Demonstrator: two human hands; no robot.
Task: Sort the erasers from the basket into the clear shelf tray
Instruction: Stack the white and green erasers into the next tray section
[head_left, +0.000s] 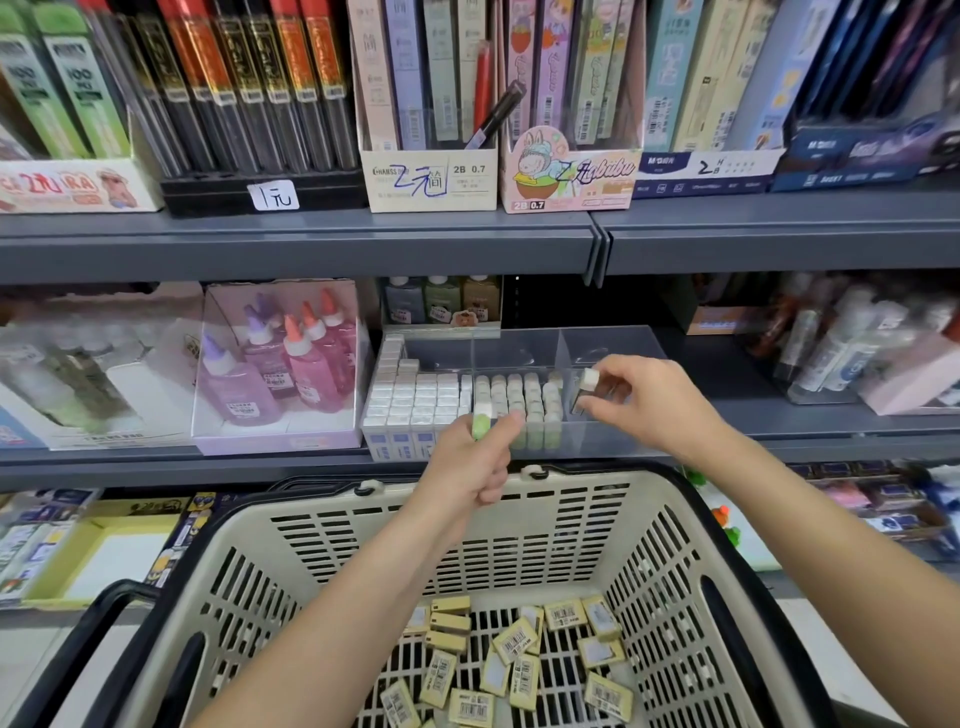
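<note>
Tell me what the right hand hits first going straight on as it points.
Likely the divider of the clear tray, just left of its pinched eraser, then the green-sleeved erasers; depth unclear.

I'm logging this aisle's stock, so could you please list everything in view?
clear shelf tray: one, transparent, middle shelf
erasers in the tray: many, white-topped, left and middle compartments
basket: one, cream with black handles, below the tray
erasers in the basket: roughly twenty, yellowish, loose on its floor
glue bottles: several, pink and purple, left of the tray
stationery boxes: many, mixed colours, top shelf
left hand: one, holds a green eraser at the tray front
right hand: one, pinches a white-topped eraser over the right compartment
</note>
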